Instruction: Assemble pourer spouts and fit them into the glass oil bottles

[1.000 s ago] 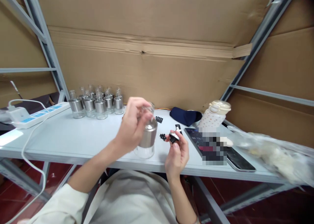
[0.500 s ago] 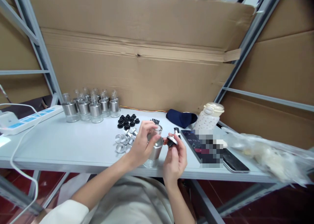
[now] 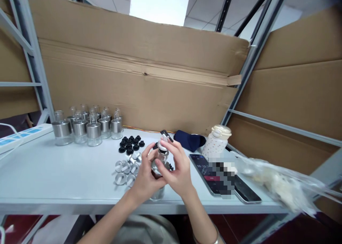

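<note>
My left hand (image 3: pixel 145 174) is wrapped around a glass bottle (image 3: pixel 157 194) with its base near the table's front edge. Curled over the neck and upper body from the other side is my right hand (image 3: pixel 177 167). A silver and black pourer top (image 3: pixel 162 145) sits at the mouth of the bottle, under my right fingers, with a dark spout-like piece sticking up. Whether it is fully seated I cannot tell. Much of the bottle's body is hidden by my fingers. Left of my hands lie several silver caps (image 3: pixel 120 178) and several black stoppers (image 3: pixel 129 150).
Several glass bottles with metal bands (image 3: pixel 93 130) stand at the back left, near a power strip (image 3: pixel 26 138). To the right are a navy cap (image 3: pixel 189 140), a white dotted flask (image 3: pixel 216 142), two phones (image 3: pixel 245 190) and a plastic bag (image 3: pixel 280 188). Cardboard (image 3: pixel 133 87) walls the back.
My right hand has brought the pourer top from beside the bottle onto its mouth. My left hand has slid from the neck down to the body. The view has tilted up and shifted right.
</note>
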A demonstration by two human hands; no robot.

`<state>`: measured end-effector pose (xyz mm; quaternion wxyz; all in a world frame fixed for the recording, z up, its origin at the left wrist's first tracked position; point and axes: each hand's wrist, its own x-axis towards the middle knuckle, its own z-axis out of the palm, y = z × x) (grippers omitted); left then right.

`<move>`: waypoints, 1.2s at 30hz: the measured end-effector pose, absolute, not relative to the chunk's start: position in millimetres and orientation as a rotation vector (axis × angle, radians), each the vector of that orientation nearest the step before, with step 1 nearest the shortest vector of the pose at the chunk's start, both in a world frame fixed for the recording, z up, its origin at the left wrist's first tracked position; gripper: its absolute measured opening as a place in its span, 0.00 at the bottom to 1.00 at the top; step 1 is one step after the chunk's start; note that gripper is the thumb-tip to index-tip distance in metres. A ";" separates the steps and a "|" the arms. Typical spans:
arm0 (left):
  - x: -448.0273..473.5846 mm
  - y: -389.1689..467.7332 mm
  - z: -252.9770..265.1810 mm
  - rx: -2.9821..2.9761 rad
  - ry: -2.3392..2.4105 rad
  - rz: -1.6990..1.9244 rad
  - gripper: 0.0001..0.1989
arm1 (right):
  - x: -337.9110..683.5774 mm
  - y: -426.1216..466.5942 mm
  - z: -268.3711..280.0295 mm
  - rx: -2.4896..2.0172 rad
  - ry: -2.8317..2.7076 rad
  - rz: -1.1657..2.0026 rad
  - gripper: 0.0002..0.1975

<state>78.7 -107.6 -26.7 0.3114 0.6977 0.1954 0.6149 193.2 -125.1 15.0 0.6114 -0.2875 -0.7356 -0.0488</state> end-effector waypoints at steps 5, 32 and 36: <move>73.4 -108.2 -18.1 1.883 0.518 1.517 0.43 | 193.2 -119.7 8.7 -0.664 -1.675 0.030 0.18; 73.6 -105.6 -16.2 1.868 0.481 1.458 0.38 | 195.9 -126.7 4.9 -0.702 -1.729 0.069 0.17; 72.3 -106.2 -14.1 1.784 0.486 1.417 0.36 | 194.8 -127.1 4.5 -0.707 -1.691 0.107 0.15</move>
